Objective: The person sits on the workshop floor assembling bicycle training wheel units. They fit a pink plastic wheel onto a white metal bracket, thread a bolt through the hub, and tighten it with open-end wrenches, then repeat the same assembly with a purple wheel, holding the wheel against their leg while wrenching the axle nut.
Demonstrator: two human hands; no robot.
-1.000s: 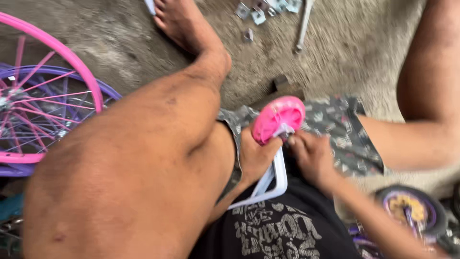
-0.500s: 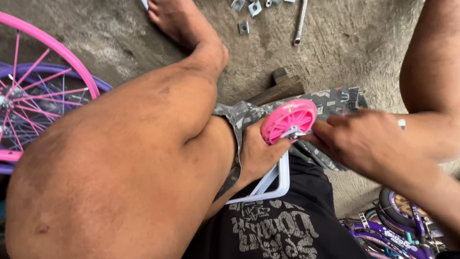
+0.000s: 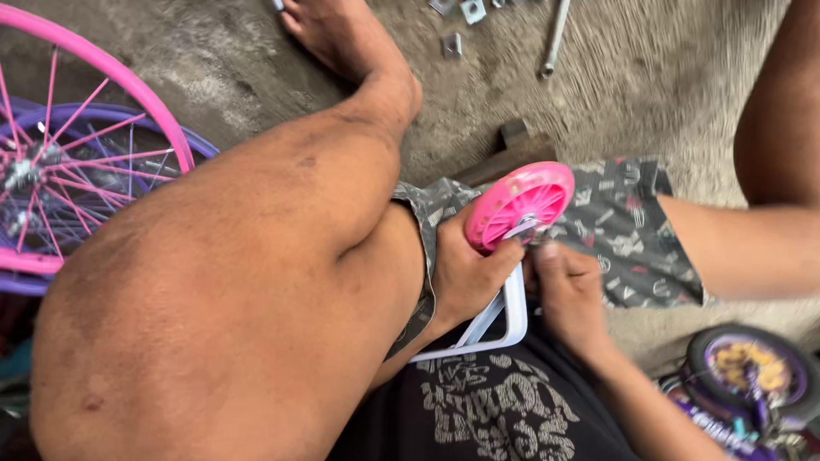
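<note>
A small pink plastic training wheel on a white metal bracket rests in my lap. My left hand grips the bracket just under the wheel, thumb up against the hub. My right hand is beside it, its fingertips pinched at the metal fitting at the wheel's centre. What those fingers hold is too small to make out. My bent left leg fills the middle of the view and hides my left forearm.
A pink-rimmed bicycle wheel lies over a purple one at the left. Small metal plates and a steel rod lie on the concrete floor at the top. A wood block sits behind the training wheel. A purple small wheel is at lower right.
My right hand dropped from the wheel's right side to just below its hub, next to my left hand. The camera shifted slightly; the left hand's hold stayed the same.
</note>
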